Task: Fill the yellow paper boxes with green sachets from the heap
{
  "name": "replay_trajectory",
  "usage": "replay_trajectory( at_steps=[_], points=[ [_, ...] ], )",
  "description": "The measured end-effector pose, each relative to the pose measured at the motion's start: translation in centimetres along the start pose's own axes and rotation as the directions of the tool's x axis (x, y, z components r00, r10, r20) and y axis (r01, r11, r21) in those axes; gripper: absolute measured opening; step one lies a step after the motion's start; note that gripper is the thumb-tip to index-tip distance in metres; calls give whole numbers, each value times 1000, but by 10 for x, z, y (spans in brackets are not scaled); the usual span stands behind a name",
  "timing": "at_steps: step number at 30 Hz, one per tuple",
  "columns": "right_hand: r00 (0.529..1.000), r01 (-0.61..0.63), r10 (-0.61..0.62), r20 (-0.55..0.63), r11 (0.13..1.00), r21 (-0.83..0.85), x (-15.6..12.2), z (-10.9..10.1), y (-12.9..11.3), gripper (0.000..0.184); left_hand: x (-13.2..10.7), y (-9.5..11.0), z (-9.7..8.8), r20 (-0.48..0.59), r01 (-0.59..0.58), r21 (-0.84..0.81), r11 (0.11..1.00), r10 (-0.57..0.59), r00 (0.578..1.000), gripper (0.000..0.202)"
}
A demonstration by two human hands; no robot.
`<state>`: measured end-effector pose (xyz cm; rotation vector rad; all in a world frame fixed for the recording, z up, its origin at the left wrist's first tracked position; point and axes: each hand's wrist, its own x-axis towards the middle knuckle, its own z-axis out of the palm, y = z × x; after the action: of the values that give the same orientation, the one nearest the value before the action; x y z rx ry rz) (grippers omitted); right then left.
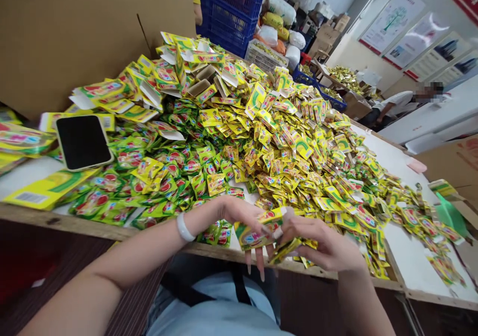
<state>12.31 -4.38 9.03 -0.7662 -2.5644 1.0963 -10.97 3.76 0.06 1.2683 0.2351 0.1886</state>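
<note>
My left hand [239, 211] grips a small yellow carton [251, 235] with a colourful print, just above the table's front edge. Close against it, my right hand [321, 236] has its fingers at the carton's right end and pinches a small yellow packet [286, 251]. Motion blurs the fingertips where the hands meet. Beyond them spreads a big heap of yellow packets [276, 176]. Green packets with a red fruit print [168, 186] lie to the left. Folded, open-ended yellow cartons [203, 79] are piled at the heap's top.
A phone [84, 142] lies face up at the left, beside a flat yellow carton [48, 189]. One large cardboard box [82, 32] stands behind it. Blue crates [227, 17] are stacked farther back. Another person [396, 102] sits at the far right. A green scoop-like object [450, 216] rests at right.
</note>
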Motion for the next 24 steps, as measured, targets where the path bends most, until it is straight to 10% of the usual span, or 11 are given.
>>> replay_trajectory(
  at_steps=[4,8,10,15,24],
  points=[
    [915,-36,31,-403,999,-3,4,6,13,17,7,-4,7,130,45,-116,992,-30,991,46],
    [516,-37,286,-807,949,312,8,28,45,12,8,0,10,-55,-89,-122,989,83,995,50],
    [449,15,353,-821,916,402,18,39,55,12,10,0,13,-91,-121,-77,990,114,989,51],
    [481,-85,144,-865,989,118,41,43,50,8,13,-5,17,-149,-222,32,975,224,963,47],
    [833,-259,145,-534,955,-145,21,15,21,14,11,-4,19,-176,-113,92,989,128,976,49]
  ],
)
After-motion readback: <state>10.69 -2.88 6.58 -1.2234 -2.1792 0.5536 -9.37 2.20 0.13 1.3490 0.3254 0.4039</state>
